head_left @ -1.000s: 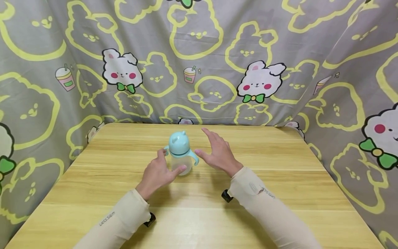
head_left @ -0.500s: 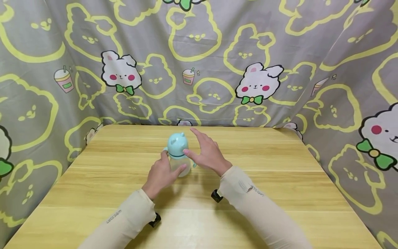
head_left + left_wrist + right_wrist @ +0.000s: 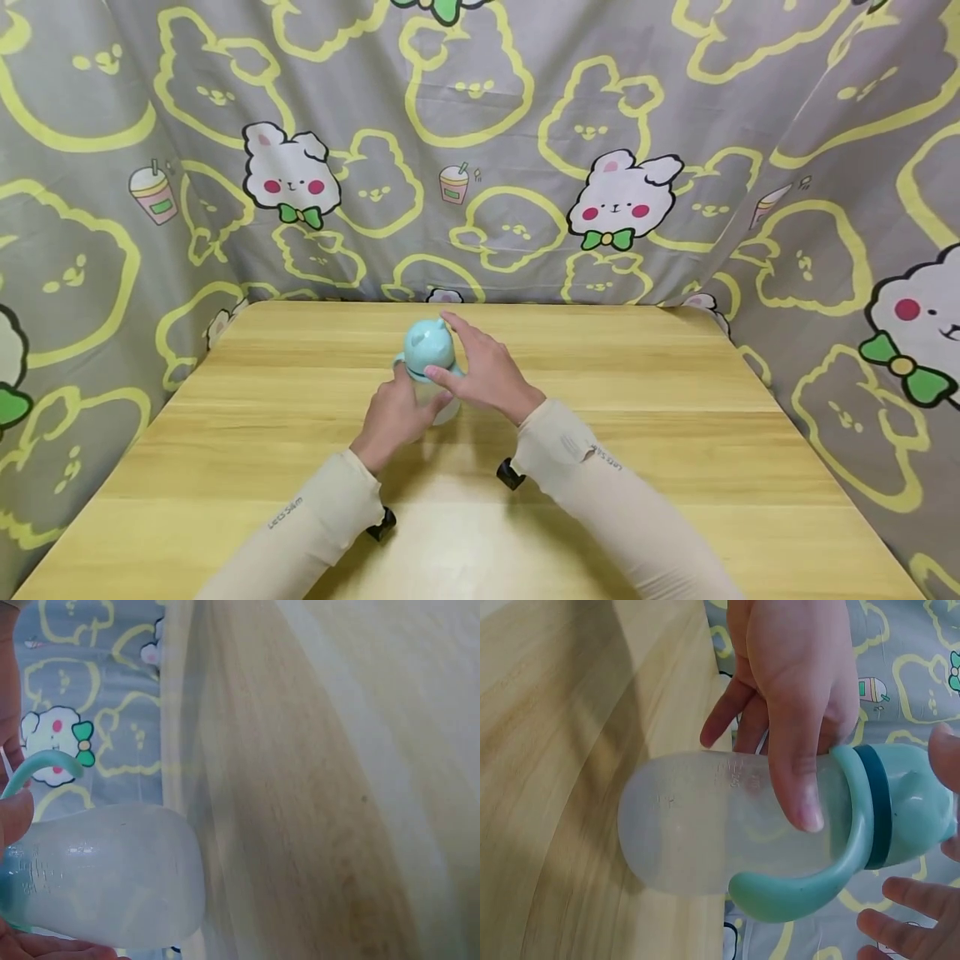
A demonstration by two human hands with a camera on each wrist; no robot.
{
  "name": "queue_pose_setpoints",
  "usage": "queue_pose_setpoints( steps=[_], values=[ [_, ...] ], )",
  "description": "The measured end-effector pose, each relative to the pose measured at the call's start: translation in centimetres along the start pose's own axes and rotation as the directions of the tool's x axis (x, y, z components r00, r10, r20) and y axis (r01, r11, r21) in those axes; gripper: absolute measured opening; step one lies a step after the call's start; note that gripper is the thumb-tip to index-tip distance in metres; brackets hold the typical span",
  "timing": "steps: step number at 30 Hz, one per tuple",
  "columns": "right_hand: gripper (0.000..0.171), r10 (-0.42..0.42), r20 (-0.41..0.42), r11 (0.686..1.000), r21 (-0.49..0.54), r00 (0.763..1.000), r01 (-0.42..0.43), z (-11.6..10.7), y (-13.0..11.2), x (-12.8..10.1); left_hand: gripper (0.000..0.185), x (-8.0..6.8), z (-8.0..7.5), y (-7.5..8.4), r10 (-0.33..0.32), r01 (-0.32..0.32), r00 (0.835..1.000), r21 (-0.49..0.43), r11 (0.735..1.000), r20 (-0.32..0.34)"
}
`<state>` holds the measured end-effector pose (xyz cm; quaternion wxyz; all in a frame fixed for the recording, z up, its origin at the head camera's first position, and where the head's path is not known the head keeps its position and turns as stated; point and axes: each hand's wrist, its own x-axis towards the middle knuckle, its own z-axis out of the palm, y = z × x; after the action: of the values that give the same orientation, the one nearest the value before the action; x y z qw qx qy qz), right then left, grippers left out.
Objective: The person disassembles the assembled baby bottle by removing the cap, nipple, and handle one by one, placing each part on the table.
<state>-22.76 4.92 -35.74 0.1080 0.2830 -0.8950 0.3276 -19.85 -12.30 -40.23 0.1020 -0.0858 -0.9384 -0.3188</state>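
Observation:
A baby bottle with a frosted clear body and a light blue eared cap is upright near the middle of the wooden table. Curved blue handles come off its collar. My left hand grips the body, thumb across the front and fingers behind. Around the cap is my right hand, its thumb over the cap's lower front and its fingers extended along the far side. In the right wrist view, several right-hand fingers are apart from the cap. Whether the bottle's base touches the table is unclear.
The pale wooden table spreads out around the hands. A grey curtain with yellow outlines and rabbit prints hangs behind it and along both sides. Both forearms wear beige sleeves, with a black device under each wrist.
My right hand has moved left, from beside the bottle to around its cap. My left hand has shifted slightly right and stayed on the body.

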Motion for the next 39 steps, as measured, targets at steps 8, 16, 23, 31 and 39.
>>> queue_pose_setpoints(
  steps=[8, 16, 23, 31, 39],
  values=[
    [0.081, -0.022, -0.036, 0.999, 0.039, 0.999, 0.023, 0.1, -0.4, 0.7, 0.075, 1.1, -0.1, 0.5, -0.06, 0.06, 0.998, -0.014, 0.998, 0.011],
    [0.081, 0.019, -0.024, 0.998, 0.06, 1.0, -0.017, -0.1, -0.8, 0.4, 0.07, 1.3, 0.1, 1.1, -0.079, 0.079, 0.996, 0.004, 0.997, 0.029],
    [0.086, 0.001, -0.09, 1.0, -0.001, 0.996, -0.001, -0.4, -0.8, 0.2, 0.063, 1.0, 0.1, 1.7, 0.034, -0.034, 0.998, -0.001, 0.999, -0.045],
    [0.075, -0.16, -0.209, 0.978, -0.164, 0.965, 0.126, -0.2, -0.1, -0.1, 0.059, 0.8, 0.4, 2.4, 0.127, -0.126, 0.988, 0.018, 0.992, -0.093],
    [0.057, -0.113, -0.237, 0.985, -0.15, 0.965, 0.079, -0.3, 0.2, -0.3, 0.064, 0.9, 0.2, 2.8, 0.119, -0.117, 0.992, 0.063, 0.991, -0.038]
  ],
)
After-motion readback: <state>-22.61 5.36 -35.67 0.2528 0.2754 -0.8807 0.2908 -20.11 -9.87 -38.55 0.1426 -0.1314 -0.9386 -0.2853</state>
